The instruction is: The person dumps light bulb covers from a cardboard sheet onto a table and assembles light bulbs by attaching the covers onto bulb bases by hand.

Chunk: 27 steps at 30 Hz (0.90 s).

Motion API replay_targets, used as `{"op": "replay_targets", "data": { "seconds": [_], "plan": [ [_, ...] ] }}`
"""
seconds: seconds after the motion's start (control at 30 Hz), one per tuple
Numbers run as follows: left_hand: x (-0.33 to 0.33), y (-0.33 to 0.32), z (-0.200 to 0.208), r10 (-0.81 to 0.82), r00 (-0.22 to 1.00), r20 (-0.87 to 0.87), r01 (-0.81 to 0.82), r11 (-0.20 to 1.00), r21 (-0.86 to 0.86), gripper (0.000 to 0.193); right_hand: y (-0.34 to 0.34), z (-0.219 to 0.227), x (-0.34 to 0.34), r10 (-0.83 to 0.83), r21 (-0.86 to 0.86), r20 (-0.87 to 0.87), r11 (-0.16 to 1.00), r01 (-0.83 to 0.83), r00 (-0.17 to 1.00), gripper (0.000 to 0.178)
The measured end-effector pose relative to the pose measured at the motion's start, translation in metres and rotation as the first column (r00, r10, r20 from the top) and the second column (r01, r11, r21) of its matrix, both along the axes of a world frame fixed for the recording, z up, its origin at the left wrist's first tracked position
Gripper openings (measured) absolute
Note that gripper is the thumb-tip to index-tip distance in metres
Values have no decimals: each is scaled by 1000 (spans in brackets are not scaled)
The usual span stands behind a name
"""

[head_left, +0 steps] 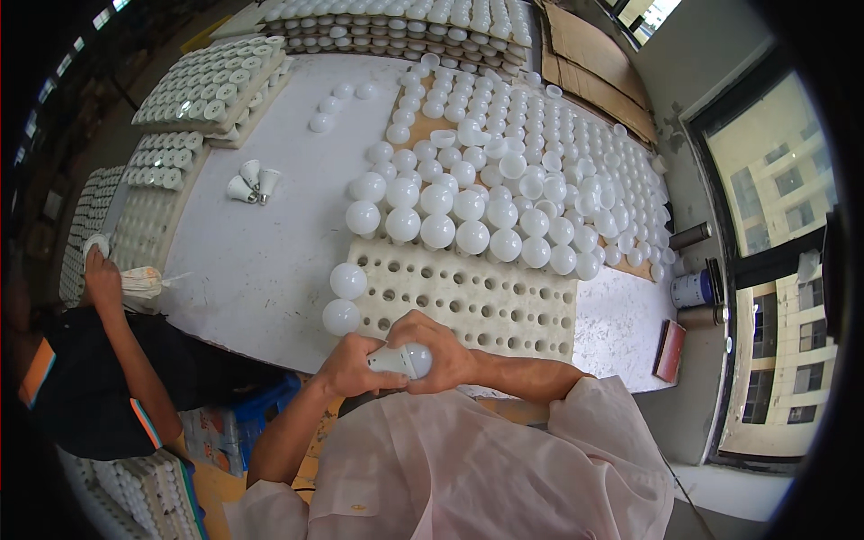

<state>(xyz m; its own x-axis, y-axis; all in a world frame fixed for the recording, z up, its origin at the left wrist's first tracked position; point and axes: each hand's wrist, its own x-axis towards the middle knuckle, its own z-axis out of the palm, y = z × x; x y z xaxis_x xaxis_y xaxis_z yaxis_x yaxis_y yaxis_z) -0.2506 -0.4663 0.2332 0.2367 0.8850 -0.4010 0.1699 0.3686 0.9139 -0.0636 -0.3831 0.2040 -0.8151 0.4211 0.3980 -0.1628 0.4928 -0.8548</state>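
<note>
Close in front of my body, both hands are closed on one light bulb (389, 362). My left hand (349, 364) wraps round its white lower body. My right hand (445, 351) curls round the dome (417, 360); its fingers partly hide it. Just beyond my hands lies a cream tray (435, 309) with rows of holes. Its near rows are bare, while white bulbs (472, 236) fill the rows at its far side. Two round bulbs (344, 301) stand along the tray's left edge.
More white domes (576, 135) crowd the table's far right. Stacked bulb trays (396, 36) stand at the back, trays of white parts (207, 85) at left. Three bulbs (253, 182) lie mid-table. A co-worker's hand (102, 274) is at left. A red box (669, 351) sits near the window.
</note>
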Motion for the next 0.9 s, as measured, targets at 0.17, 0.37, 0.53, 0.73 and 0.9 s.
{"op": "replay_targets", "data": {
  "seconds": [0.17,0.37,0.53,0.73,0.9],
  "plan": [
    [-9,-8,-13,25,998,61,-25,1000,-7,38,-8,1,-12,-22,-55,12,998,23,1000,54],
    [-31,-8,-27,85,988,131,-81,996,-32,39,-3,-17,-33,-20,-80,112,996,29,993,66],
    [-79,-2,-46,217,814,540,-108,968,-226,39,-5,3,-74,-132,-210,116,965,155,984,72],
    [-94,-27,-45,447,740,503,-370,895,-251,37,-19,-6,-102,-274,-322,147,895,308,951,69],
    [-101,-55,-78,493,755,432,-444,870,-216,37,-24,-11,-117,-114,-488,284,837,246,952,78]
  ]
}}
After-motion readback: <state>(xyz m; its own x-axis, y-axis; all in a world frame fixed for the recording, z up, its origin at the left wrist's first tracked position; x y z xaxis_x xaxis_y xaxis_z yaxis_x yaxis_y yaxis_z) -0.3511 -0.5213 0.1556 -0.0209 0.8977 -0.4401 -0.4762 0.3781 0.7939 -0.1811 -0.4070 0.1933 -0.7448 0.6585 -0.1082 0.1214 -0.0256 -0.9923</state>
